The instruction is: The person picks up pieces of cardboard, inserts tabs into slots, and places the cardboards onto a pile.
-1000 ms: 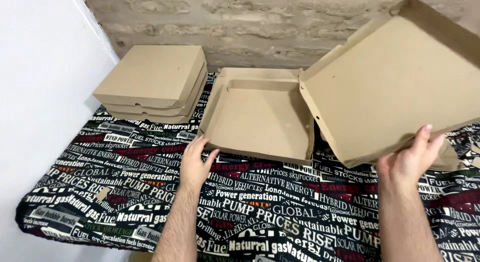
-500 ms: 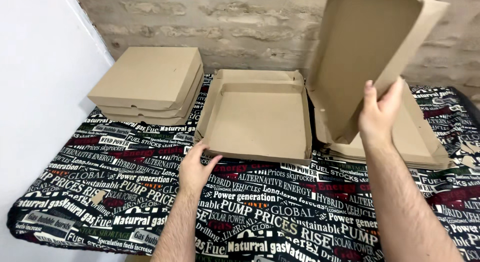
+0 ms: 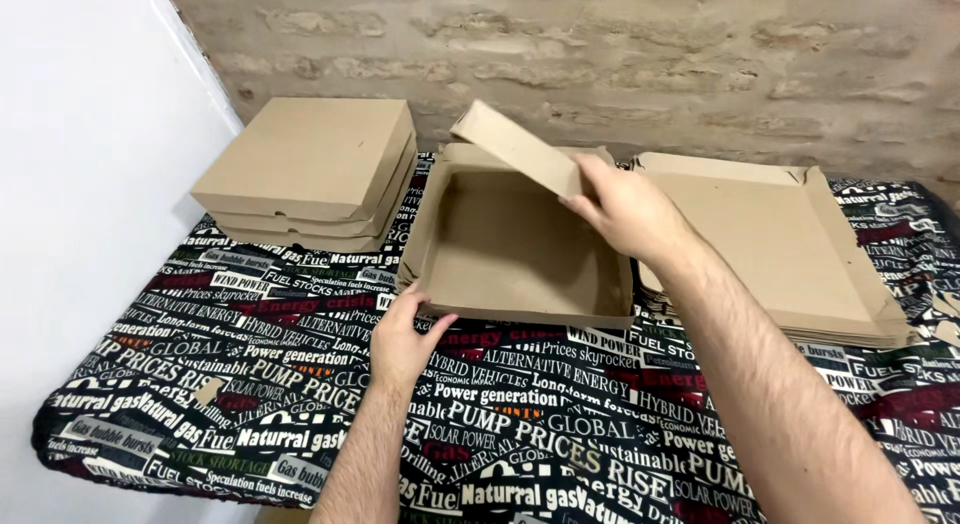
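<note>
An open brown cardboard box [image 3: 510, 249] lies in the middle of the table, its tray facing up. My right hand [image 3: 625, 209] holds the box's lid [image 3: 515, 149], which is folded over and tilted down above the tray's far side. The fingers of my left hand [image 3: 400, 334] are spread and rest against the tray's near left corner.
A stack of closed cardboard boxes [image 3: 315, 169] stands at the back left. A pile of flat unfolded box blanks [image 3: 770, 239] lies at the right. The table wears a black cloth with printed words [image 3: 540, 424]. A white wall is on the left, brick behind.
My right hand swung the lid from raised at the right, through upright, over and down toward the tray. My left hand stayed at the tray's near corner.
</note>
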